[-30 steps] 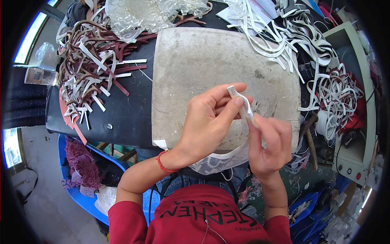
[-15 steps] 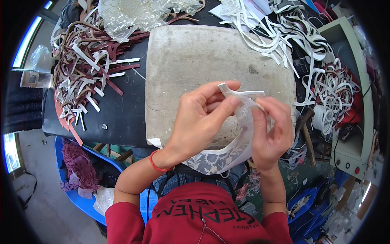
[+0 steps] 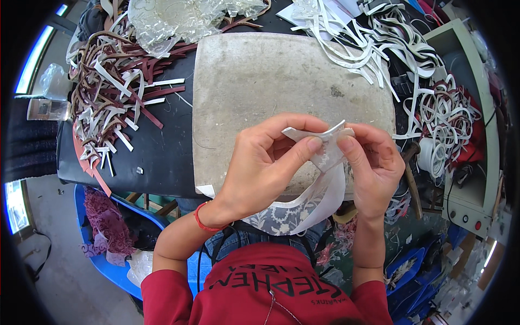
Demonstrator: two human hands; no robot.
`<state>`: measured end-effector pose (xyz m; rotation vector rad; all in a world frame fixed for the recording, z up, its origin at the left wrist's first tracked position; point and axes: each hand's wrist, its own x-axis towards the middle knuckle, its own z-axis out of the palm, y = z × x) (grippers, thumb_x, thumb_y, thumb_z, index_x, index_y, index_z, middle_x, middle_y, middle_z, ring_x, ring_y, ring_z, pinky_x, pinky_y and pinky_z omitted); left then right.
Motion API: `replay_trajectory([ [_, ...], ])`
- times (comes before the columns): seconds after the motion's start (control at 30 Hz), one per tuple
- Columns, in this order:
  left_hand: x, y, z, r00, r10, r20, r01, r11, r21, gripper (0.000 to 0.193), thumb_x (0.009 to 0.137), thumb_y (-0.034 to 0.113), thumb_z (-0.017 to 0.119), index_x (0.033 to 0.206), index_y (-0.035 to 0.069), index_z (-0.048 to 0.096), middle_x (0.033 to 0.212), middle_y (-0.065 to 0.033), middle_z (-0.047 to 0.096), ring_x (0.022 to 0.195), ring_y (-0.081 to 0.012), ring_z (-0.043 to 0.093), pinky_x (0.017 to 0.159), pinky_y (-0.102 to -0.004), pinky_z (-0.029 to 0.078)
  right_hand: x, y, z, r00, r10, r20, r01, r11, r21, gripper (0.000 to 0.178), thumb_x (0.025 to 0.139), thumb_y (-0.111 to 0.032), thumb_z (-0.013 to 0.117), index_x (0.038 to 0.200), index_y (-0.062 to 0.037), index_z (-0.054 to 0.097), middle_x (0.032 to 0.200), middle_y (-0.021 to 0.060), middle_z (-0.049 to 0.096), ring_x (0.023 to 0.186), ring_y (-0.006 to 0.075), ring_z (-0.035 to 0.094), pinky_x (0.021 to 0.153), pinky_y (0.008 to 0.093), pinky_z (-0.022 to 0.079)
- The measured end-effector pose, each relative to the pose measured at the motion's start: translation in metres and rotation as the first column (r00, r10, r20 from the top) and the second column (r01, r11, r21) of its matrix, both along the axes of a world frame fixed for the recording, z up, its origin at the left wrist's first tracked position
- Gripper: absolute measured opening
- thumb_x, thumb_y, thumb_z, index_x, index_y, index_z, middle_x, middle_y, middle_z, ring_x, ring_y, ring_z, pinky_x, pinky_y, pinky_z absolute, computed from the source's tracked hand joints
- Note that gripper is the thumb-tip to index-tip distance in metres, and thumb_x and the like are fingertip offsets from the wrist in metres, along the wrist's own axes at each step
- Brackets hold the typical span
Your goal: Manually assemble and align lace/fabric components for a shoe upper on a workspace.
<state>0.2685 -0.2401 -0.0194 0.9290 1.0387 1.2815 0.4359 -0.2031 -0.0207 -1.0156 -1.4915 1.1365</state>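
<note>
A sheer white lace piece (image 3: 280, 217) with an embroidered leaf pattern curves down from my hands toward my lap. Along its upper end runs a narrow white edging strip (image 3: 306, 134). My left hand (image 3: 259, 162) pinches that end between thumb and fingers, the thumb lying on the lace. Opposite it, my right hand (image 3: 375, 170) pinches the other side of the same end, with thumb and index finger meeting at the strip. Both hands are held above the front part of a pale, stained square board (image 3: 260, 81). The fingers behind the lace are partly hidden.
Left of the board lie heaped brown, red and white strips (image 3: 116, 95) on a black table (image 3: 157, 157). Crumpled clear plastic (image 3: 179, 21) is behind them. White strips (image 3: 357, 49) and a tangled bundle (image 3: 449, 114) fill the right, near a hammer (image 3: 411, 168). A blue basket (image 3: 100, 260) stands below.
My right hand has moved slightly right, and its fingers now pinch the top edge. The strip end has folded up to a point between my hands. My left hand has barely shifted.
</note>
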Motion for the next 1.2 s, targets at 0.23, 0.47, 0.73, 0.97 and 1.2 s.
replay_trajectory([
  [0.23,-0.009,-0.002,0.004,0.993,-0.098,0.065,0.102,0.993,-0.062,0.025,0.088,0.006,0.063,0.111,-0.002,0.058,0.101,-0.0085,0.065,0.091,-0.0134,0.063,0.08,-0.027,0.05,0.003,0.008,0.016,0.961,0.149,-0.234,-0.205,0.949,-0.24,0.025,0.081,0.002,0.068,0.105,0.0027,0.061,0.089,0.0068,0.065,0.08,0.0098,0.06,0.072,0.0215,0.048],
  [0.47,-0.01,-0.005,0.003,0.989,-0.117,0.091,0.124,0.99,-0.073,0.026,0.088,0.007,0.063,0.112,-0.002,0.058,0.102,-0.0093,0.065,0.091,-0.0139,0.063,0.082,-0.0274,0.05,0.01,0.012,0.013,0.941,0.309,-0.138,-0.333,0.919,-0.213,0.02,0.082,0.0,0.068,0.101,0.0011,0.061,0.086,0.0039,0.063,0.08,0.0089,0.059,0.075,0.0234,0.047],
  [0.73,-0.003,-0.006,-0.002,0.985,0.019,0.17,-0.005,0.997,-0.083,0.018,0.089,0.01,0.063,0.1,-0.004,0.062,0.093,-0.0091,0.066,0.086,-0.0129,0.063,0.077,-0.0262,0.054,-0.006,0.008,0.012,0.95,0.145,-0.275,-0.216,0.945,-0.246,0.028,0.077,-0.005,0.073,0.1,0.0017,0.058,0.092,0.0041,0.063,0.084,0.0105,0.059,0.079,0.0245,0.047],
  [0.97,-0.009,0.0,-0.001,0.955,-0.018,0.297,0.05,0.994,-0.1,0.02,0.09,0.014,0.062,0.097,-0.004,0.062,0.09,-0.0097,0.067,0.081,-0.0116,0.064,0.071,-0.0259,0.055,0.02,0.019,0.001,0.873,0.467,-0.144,-0.473,0.735,-0.485,0.033,0.071,-0.006,0.079,0.099,0.002,0.065,0.091,0.0066,0.068,0.079,0.0106,0.063,0.074,0.0249,0.049],
  [1.2,-0.011,0.0,0.0,0.981,0.118,0.153,-0.107,0.991,-0.077,0.017,0.09,0.013,0.061,0.089,-0.004,0.061,0.085,-0.0102,0.067,0.078,-0.0119,0.064,0.07,-0.0262,0.057,0.009,0.014,0.004,0.903,0.42,-0.093,-0.393,0.72,-0.572,0.02,0.075,-0.007,0.075,0.092,0.0013,0.069,0.079,0.0058,0.069,0.069,0.0079,0.062,0.062,0.0209,0.048],
])
